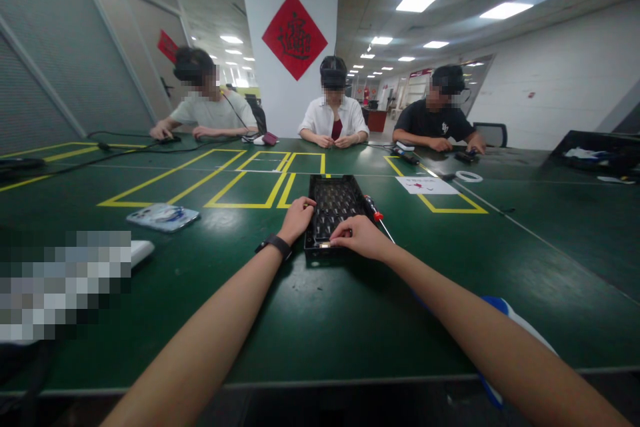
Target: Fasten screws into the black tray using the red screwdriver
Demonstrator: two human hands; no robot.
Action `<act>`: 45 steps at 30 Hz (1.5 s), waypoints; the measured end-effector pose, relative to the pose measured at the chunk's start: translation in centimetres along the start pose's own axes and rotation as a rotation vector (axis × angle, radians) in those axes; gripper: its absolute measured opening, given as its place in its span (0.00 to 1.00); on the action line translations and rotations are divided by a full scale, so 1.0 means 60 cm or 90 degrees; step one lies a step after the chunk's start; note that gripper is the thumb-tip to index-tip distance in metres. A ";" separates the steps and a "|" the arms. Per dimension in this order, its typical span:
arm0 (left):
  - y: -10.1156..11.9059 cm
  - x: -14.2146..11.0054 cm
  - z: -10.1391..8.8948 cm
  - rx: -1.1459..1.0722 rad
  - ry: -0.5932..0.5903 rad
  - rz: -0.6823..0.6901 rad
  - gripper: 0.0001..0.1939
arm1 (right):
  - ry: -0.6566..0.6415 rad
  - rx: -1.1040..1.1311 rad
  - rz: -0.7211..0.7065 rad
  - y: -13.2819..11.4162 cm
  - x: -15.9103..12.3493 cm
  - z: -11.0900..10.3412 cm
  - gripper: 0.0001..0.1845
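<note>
A black rectangular tray with rows of small compartments lies on the green table in front of me. Small metallic or clear bits glint in its compartments, too small to name. My left hand grips the tray's left side, its fingers curled over the rim. Over the near right part of the tray, my right hand is closed in a pinch. By its fingertips a small pale piece shows at the tray's near end. Whatever the pinch holds, if anything, is hidden. A red-handled screwdriver lies just right of the tray.
A patterned phone lies at left, beyond a blurred-out white object. Yellow tape outlines, a paper sheet and a white ring are farther off. A blue and white item sits under my right forearm. Three people sit opposite.
</note>
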State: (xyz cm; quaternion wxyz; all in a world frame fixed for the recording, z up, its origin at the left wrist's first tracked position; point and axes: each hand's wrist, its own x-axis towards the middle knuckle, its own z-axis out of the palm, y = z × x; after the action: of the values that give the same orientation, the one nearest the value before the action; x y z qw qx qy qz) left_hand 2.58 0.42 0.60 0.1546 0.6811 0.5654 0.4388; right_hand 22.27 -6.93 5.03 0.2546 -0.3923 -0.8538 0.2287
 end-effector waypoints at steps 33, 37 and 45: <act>0.002 -0.001 0.000 -0.010 -0.005 -0.018 0.13 | -0.014 0.000 0.008 0.002 0.001 -0.002 0.12; 0.001 -0.002 0.000 -0.015 0.000 -0.012 0.13 | -0.025 0.001 0.013 0.001 0.002 -0.004 0.12; -0.002 -0.001 0.001 -0.010 -0.001 -0.008 0.13 | -0.028 0.009 0.020 -0.001 0.000 -0.003 0.13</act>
State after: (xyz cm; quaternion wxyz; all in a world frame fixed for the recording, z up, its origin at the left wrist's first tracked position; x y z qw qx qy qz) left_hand 2.56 0.43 0.47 0.1633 0.6767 0.5658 0.4419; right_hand 22.37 -6.92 5.20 0.2349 -0.3985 -0.8515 0.2470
